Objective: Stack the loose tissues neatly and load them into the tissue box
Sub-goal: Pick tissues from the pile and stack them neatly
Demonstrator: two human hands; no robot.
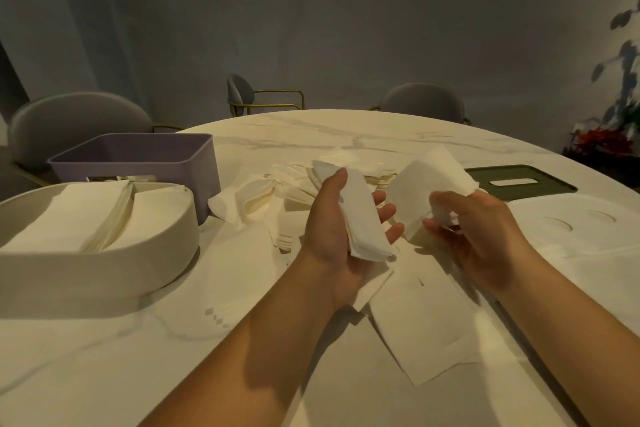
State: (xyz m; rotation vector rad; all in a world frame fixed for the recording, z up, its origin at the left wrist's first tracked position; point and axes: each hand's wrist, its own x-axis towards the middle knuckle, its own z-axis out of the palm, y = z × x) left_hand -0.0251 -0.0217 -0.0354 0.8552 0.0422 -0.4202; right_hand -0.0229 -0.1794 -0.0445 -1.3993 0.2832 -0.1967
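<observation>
head view: both hands are up over the counter [104, 357], close together but not touching.

left hand [332, 229] is palm up and carries a folded tissue [360, 218]. the thumb is clamped across it and the fingers run fairly straight underneath. the folded tissue lies lengthwise along the palm, with its far end sticking out past the thumb.

right hand [481, 236] is pinching the lower edge of a single tissue sheet [429, 184] between thumb and fingertips. the sheet stands up and away from the hand, slightly crumpled at the pinch.

cream tissue box [104, 263] sits at the left near edge, open on top, with stacked tissues [69, 218] inside in two side-by-side piles. lavender box [138, 166] is just behind it and touching or nearly so, can't tell which.

loose tissues [277, 191] are heaped mid-counter beyond the hands, some crumpled and some fanned. flat sheets [426, 322] lie overlapping under and in front of the hands.

dark green lid [540, 191] with a slot lies flat at the far right, behind the right hand.

grey chairs [69, 121] stand around the far side.
</observation>
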